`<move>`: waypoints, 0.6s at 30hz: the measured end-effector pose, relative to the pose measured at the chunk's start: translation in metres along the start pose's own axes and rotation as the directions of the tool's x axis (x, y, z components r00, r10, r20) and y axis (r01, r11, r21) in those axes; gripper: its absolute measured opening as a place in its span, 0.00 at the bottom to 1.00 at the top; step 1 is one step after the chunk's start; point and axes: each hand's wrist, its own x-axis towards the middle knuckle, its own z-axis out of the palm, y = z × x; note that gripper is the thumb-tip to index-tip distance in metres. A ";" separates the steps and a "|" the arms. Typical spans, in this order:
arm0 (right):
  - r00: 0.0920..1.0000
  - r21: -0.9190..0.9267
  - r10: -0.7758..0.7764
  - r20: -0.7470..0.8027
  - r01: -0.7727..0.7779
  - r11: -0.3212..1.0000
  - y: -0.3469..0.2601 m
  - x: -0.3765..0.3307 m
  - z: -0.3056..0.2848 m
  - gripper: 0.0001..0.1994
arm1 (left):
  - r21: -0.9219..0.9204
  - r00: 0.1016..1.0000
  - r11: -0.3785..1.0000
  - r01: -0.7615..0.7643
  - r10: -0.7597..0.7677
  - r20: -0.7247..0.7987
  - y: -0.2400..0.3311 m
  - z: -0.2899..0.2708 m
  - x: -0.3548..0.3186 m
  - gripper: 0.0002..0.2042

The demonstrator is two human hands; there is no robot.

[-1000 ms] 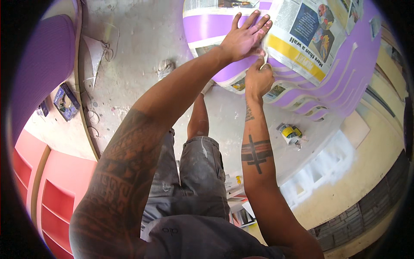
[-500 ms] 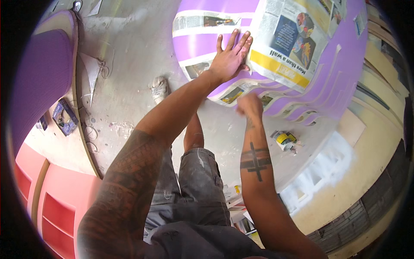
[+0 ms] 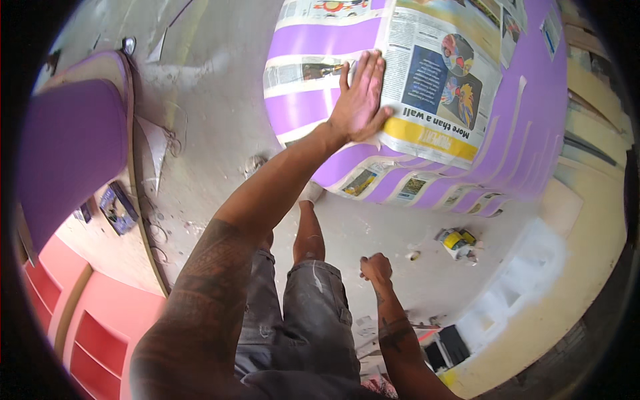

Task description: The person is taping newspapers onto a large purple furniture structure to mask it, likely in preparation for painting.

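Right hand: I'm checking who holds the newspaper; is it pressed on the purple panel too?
No, the right hand hangs fisted low, clear of the purple panel; only the left hand presses the newspaper.

The left hand (image 3: 360,100) lies flat on the newspaper sheet (image 3: 440,80) taped over the curved panel (image 3: 527,127); the right hand (image 3: 377,267) hangs well below it, over the floor (image 3: 220,120), with a small can (image 3: 457,241) lying to its right

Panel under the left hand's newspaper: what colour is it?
Purple, with pale masked stripes; the panel shows best in the head view.
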 end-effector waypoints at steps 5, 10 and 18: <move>1.000 0.028 -0.011 -0.016 0.011 1.000 0.053 0.026 0.004 0.20 | -0.041 0.985 0.985 0.170 -0.170 -0.015 -0.022 0.000 0.099 0.44; 0.998 0.107 -0.007 0.065 0.000 0.994 0.097 0.043 0.021 0.19 | 0.000 0.977 0.977 0.213 -0.213 -0.015 -0.044 -0.001 0.174 0.43; 0.995 0.295 -0.053 0.081 0.027 0.955 0.115 0.035 0.020 0.21 | 0.047 0.984 0.985 0.163 -0.160 -0.077 -0.055 0.005 0.184 0.33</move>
